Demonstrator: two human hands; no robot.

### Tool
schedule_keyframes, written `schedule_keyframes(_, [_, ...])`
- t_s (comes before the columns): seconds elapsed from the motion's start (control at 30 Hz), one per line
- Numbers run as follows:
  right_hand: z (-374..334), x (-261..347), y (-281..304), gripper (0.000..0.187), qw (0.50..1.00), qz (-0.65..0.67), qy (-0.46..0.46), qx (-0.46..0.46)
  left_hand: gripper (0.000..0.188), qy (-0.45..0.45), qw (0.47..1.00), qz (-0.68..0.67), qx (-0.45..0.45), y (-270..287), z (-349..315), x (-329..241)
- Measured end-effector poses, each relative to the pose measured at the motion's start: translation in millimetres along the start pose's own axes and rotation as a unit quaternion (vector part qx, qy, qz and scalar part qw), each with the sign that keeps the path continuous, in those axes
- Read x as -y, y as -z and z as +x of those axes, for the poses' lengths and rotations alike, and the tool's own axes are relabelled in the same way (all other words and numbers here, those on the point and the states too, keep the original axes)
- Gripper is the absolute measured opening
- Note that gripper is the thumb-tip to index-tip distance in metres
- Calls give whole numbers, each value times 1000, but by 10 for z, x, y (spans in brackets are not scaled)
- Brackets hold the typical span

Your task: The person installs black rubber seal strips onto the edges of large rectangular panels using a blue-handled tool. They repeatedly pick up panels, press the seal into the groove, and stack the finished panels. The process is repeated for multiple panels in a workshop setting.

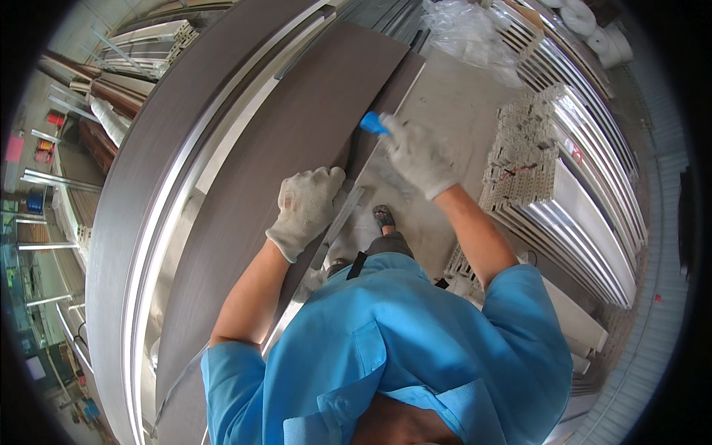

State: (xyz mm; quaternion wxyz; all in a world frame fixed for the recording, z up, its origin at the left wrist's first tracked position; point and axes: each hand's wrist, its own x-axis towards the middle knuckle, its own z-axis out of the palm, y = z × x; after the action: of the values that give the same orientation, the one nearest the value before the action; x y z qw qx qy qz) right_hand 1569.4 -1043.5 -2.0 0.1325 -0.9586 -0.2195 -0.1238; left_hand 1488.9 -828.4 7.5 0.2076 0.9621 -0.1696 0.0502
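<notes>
A long dark-brown panel (297, 111) with a fine grain lies to my left, running away from me. My left hand (305, 206), in a whitish work glove, is closed at the panel's right edge, with its fingertips hidden. To the right and farther off, my right hand (417, 154) in a matching glove is closed round a small bright-blue object (374, 123). Its blue end points left toward the panel edge; most of it is inside the fist, so its kind is unclear. A narrower brown strip (386, 104) runs beneath and beside the panel.
Another brown panel (159, 170) and pale metal-looking strips (222, 159) lie farther left. Stacked pale hollow profiles (519, 148) stand on the right. Clear plastic wrap (471, 33) sits at the far side. My shoe (383, 216) rests on the concrete floor (456, 96).
</notes>
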Motion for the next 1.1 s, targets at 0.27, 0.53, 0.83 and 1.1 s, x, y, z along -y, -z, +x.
schedule_keyframes(0.27, [-127,-477,47,58,875,421,-230,59,26,19,1000,4,3,22,3,-25])
schedule_keyframes(0.53, [591,-1261,212,49,902,329,-279,23,25,26,1000,-6,-4,38,-9,-18])
schedule_keyframes(0.83, [1244,-1234,-8,40,968,-18,-250,12,23,36,999,-27,12,101,-7,-35])
schedule_keyframes(1.1, [929,-711,2,29,983,-24,-181,6,25,50,998,-23,42,45,30,-1])
